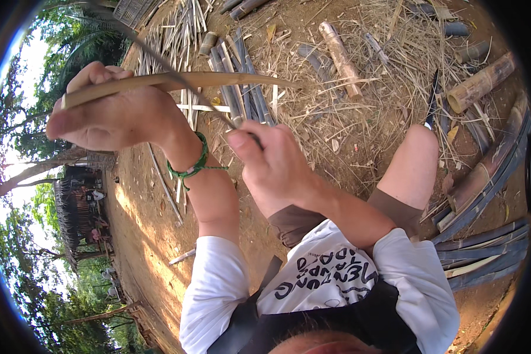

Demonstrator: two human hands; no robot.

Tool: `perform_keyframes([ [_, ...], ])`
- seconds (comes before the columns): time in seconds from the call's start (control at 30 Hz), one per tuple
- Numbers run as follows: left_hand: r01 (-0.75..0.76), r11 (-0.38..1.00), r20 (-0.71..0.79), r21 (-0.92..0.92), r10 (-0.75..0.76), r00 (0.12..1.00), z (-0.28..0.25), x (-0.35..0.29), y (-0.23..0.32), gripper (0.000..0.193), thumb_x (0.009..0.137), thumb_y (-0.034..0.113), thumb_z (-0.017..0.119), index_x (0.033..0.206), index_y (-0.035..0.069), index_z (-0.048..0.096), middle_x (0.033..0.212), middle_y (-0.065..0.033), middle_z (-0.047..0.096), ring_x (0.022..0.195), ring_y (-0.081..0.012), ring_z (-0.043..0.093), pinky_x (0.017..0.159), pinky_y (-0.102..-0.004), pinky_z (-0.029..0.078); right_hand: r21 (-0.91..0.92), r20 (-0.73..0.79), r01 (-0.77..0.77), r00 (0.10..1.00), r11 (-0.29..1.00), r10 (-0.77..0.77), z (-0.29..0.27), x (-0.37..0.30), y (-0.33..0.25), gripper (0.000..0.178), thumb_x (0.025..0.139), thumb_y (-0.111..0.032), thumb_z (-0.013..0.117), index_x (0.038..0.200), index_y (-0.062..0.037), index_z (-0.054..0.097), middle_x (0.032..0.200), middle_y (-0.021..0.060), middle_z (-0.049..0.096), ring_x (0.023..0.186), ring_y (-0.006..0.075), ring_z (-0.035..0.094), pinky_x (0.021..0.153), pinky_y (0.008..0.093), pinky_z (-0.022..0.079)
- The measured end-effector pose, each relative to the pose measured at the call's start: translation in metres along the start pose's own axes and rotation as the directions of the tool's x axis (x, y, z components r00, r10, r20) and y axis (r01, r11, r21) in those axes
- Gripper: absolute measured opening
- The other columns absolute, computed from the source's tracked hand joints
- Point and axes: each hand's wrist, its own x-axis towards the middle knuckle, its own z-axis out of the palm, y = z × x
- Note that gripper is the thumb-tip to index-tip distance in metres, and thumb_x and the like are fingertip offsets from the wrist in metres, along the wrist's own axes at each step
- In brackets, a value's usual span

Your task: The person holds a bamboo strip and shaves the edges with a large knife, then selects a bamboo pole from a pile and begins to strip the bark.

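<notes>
A pale, curved bamboo strip (230, 78) lies across the palm of my left hand (121, 115), its far end pointing right. The curled fingers and thumb of that hand keep it in place. My right hand (277, 156) is closed round the handle of a long, thin knife (151, 54). From that fist the dark blade runs up and left, crossing the strip in the picture just right of my left hand. Whether its edge touches the bamboo, I cannot tell. Most of the handle is hidden by my fingers.
Shavings (371, 118) litter the ground ahead. Split bamboo strips (239, 71) lie at the upper middle, with a peeled bamboo length (341, 59) farther right. Thick bamboo pieces (481, 82) and dark split lengths (484, 253) are on the right. A dark pointed blade (433, 97) is beside my right knee.
</notes>
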Motion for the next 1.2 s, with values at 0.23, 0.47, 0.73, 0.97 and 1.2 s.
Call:
perform_keyframes([
  [0.23,-0.052,0.976,-0.092,0.209,0.073,0.993,0.026,-0.003,0.004,0.068,0.103,0.059,0.014,0.068,0.008,0.041,0.059,-0.002,0.045,0.053,-0.0138,0.042,0.057,-0.0254,0.04,0.013,0.029,-0.01,1.0,1.0,0.009,-0.005,-0.007,-0.02,0.055,0.097,-0.043,0.055,0.069,0.0036,0.062,0.05,0.0223,0.053,0.049,0.0397,0.059,0.048,0.0437,0.044],
  [0.47,-0.009,0.974,-0.102,0.225,0.032,0.994,0.033,0.001,0.004,0.067,0.104,0.059,0.017,0.067,0.008,0.041,0.06,-0.0016,0.045,0.05,-0.0117,0.039,0.051,-0.0214,0.038,-0.059,-0.046,-0.133,0.99,0.989,0.13,-0.015,-0.014,0.005,0.053,0.097,-0.043,0.054,0.075,0.0041,0.066,0.052,0.0209,0.054,0.048,0.035,0.057,0.049,0.0436,0.043],
  [0.73,-0.057,0.983,-0.076,0.172,0.071,0.995,0.035,-0.005,0.01,0.067,0.104,0.057,0.016,0.066,0.009,0.041,0.058,-0.0014,0.045,0.05,-0.0117,0.041,0.053,-0.0214,0.039,-0.1,-0.031,-0.281,0.96,0.955,0.279,-0.03,-0.015,0.032,0.051,0.097,-0.043,0.054,0.076,0.0024,0.067,0.054,0.0227,0.056,0.053,0.037,0.062,0.052,0.0465,0.046],
  [0.97,-0.189,0.935,-0.039,0.301,0.21,0.977,0.041,-0.004,0.001,0.067,0.103,0.06,0.014,0.072,0.008,0.043,0.06,-0.0011,0.045,0.054,-0.0138,0.043,0.061,-0.0258,0.042,-0.163,-0.136,-0.234,0.967,0.958,0.213,-0.029,-0.011,0.03,0.056,0.099,-0.045,0.049,0.074,0.0025,0.066,0.053,0.0174,0.056,0.051,0.0313,0.06,0.054,0.0425,0.045],
  [1.2,-0.069,0.971,-0.071,0.228,0.087,0.994,0.044,-0.003,0.008,0.072,0.103,0.06,0.014,0.062,0.008,0.042,0.06,-0.0008,0.044,0.052,-0.014,0.041,0.058,-0.0262,0.043,-0.208,-0.037,-0.255,0.967,0.944,0.253,-0.043,-0.008,0.048,0.067,0.101,-0.052,0.042,0.074,0.0051,0.064,0.051,0.0127,0.05,0.049,0.0237,0.052,0.051,0.0403,0.04],
])
